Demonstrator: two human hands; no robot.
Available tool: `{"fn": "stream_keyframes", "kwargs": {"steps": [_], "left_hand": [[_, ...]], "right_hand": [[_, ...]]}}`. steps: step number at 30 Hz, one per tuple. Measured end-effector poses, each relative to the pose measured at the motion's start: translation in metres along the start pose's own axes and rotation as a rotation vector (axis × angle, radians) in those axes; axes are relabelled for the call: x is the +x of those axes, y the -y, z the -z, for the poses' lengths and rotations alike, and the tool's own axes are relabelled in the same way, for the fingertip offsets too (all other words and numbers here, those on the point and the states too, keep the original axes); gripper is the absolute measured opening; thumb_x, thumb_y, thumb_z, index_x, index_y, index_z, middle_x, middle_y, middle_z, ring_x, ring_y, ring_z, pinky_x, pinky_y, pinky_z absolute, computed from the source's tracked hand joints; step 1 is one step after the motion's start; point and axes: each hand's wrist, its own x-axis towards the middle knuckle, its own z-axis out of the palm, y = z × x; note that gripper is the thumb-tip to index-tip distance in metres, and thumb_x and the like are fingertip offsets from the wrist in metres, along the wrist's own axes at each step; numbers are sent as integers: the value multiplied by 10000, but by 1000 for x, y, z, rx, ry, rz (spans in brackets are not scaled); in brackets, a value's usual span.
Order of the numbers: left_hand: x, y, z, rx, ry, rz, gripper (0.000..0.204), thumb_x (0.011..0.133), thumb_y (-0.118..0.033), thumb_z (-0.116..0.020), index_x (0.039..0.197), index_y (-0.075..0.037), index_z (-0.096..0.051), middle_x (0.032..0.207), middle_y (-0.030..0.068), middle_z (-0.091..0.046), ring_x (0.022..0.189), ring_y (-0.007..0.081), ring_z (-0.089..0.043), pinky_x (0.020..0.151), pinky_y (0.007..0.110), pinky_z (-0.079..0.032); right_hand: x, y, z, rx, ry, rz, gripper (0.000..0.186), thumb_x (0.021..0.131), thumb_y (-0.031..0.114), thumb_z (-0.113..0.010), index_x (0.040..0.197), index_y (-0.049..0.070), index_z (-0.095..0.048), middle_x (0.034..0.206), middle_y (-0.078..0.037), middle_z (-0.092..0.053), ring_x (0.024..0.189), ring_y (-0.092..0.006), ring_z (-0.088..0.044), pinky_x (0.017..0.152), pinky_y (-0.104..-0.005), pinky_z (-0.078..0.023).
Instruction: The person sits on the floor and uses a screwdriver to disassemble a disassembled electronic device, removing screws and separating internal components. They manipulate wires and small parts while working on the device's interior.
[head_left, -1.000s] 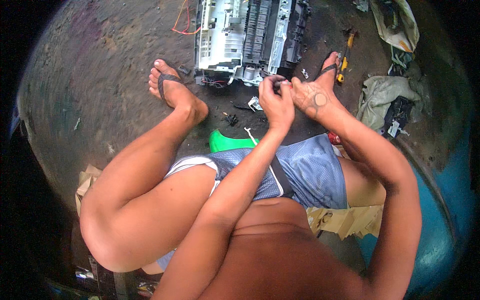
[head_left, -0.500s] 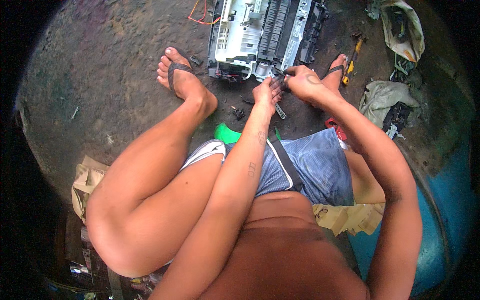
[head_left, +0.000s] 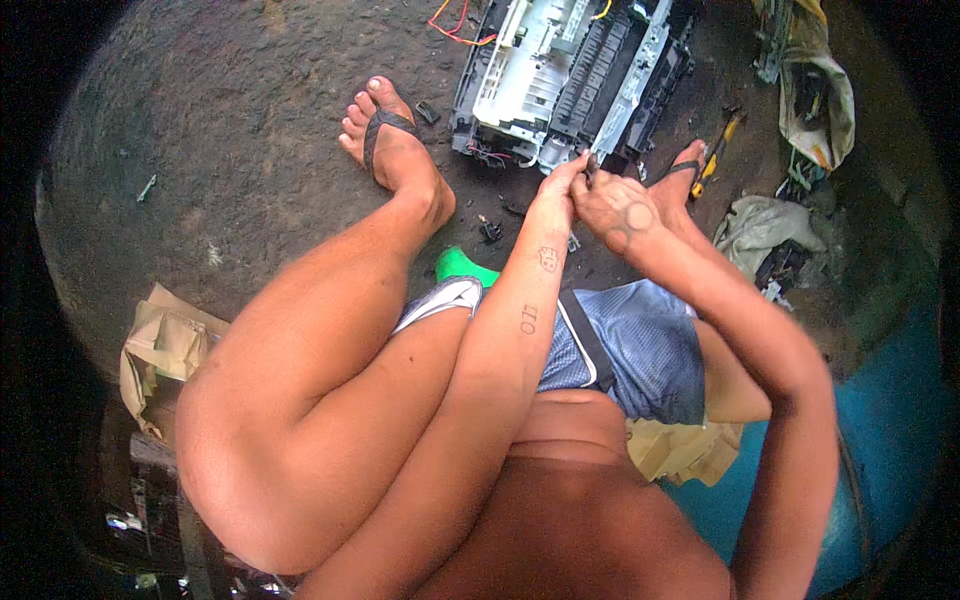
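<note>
Machine frame [head_left: 570, 85], one, white and black, casing off, ribbed and slotted: I log it on the dark floor [head_left: 230, 170], at the top of my head view, its near end between the person's feet and just beyond both hands.

Left hand [head_left: 562, 188], one: reaches forward at the frame's near end, its fingers bent toward the other hand. From my remote seat I cannot tell what they grasp, if anything.

Right hand [head_left: 614, 208], one: back turned up to me, fingers curled inward, knuckles close against the left fingers. A small dark item or patch [head_left: 592, 168] shows where the two meet; I cannot tell whether it is gripped, nor whether either hand touches the frame.

Wires [head_left: 462, 30], red and orange: looped out at the frame's upper left.

Tool [head_left: 712, 165], one, yellow-handled: on the floor just beside the right foot.

Black scraps [head_left: 490, 230], small: on the floor, left of the left hand.

Green object [head_left: 464, 267], one, curved: near the shorts [head_left: 645, 345], which are blue.

Pale sack [head_left: 818, 110], one, and greyish cloth [head_left: 752, 230], one: far right, the cloth the nearer to me.

Brown cardboard [head_left: 165, 345], creased: beside the left knee.
</note>
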Motion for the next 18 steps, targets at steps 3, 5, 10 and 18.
{"fn": "stream_keyframes", "kwargs": {"steps": [3, 5, 10, 18], "left_hand": [[51, 6, 43, -3, 106, -25, 236, 984, -334, -626, 933, -107, -665, 863, 73, -696, 788, 227, -670, 666, 379, -543], [47, 15, 23, -74, 32, 13, 188, 991, -259, -617, 920, -89, -653, 845, 94, -701, 634, 197, -598, 557, 337, -497], [40, 20, 15, -172, 30, -76, 205, 1022, -225, -556, 1068, -31, -604, 1006, 149, -673, 918, 291, -655, 843, 453, -546], [31, 20, 9, -139, 91, -132, 257, 1042, -243, -510, 1096, -2, -580, 991, 154, -655, 903, 299, -636, 879, 455, -532]], "right_hand": [[-17, 5, 16, 397, -25, -460, 457, 949, 357, -589, 1173, -33, -515, 823, -301, -665, 819, -456, -681, 745, -551, -511], [-31, -17, -16, 355, 50, -464, 427, 972, 375, -544, 1174, 5, -479, 959, -262, -672, 886, -467, -666, 757, -531, -538], [-28, -39, -35, 86, 14, -364, 368, 986, 369, -540, 1153, 43, -507, 1120, -212, -635, 1014, -431, -626, 767, -489, -551], [-36, -30, -13, 19, -93, -336, 315, 948, 247, -597, 1163, 19, -572, 1245, -228, -578, 1166, -413, -567, 837, -466, -522]]}}
